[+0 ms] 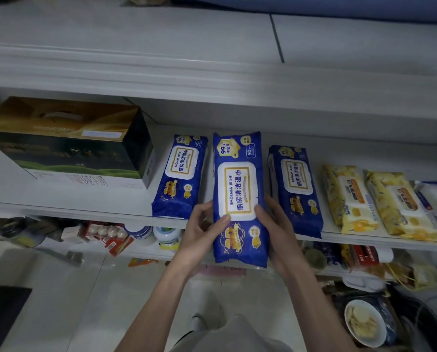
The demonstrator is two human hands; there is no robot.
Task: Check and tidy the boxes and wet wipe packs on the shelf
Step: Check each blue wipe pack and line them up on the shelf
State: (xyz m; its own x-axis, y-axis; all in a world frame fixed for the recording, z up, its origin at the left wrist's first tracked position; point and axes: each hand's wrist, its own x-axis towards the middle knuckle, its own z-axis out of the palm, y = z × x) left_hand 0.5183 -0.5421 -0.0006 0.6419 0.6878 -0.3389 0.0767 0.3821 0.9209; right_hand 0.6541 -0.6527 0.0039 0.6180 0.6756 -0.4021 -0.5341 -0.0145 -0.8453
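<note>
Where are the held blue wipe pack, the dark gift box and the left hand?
held blue wipe pack (239, 191): head view, white lid flap.
dark gift box (67, 151): head view, dark front face.
left hand (201, 236): head view, back of hand.

One row along the shelf (85, 207)
From the left: box (65, 138), left pack (179, 176), middle pack (239, 199) jutting past the front edge, right pack (295, 189), then further packs (349, 199) beside it.

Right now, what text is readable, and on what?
"BAOLIJIA", "厨房清洁湿巾": lid label of the held blue pack.
"99", "50": that pack's top end.
"厨房清洁湿巾": left blue pack, right blue pack.
Too blurred to read: yellow packs, dark box, lower-shelf items.
</note>
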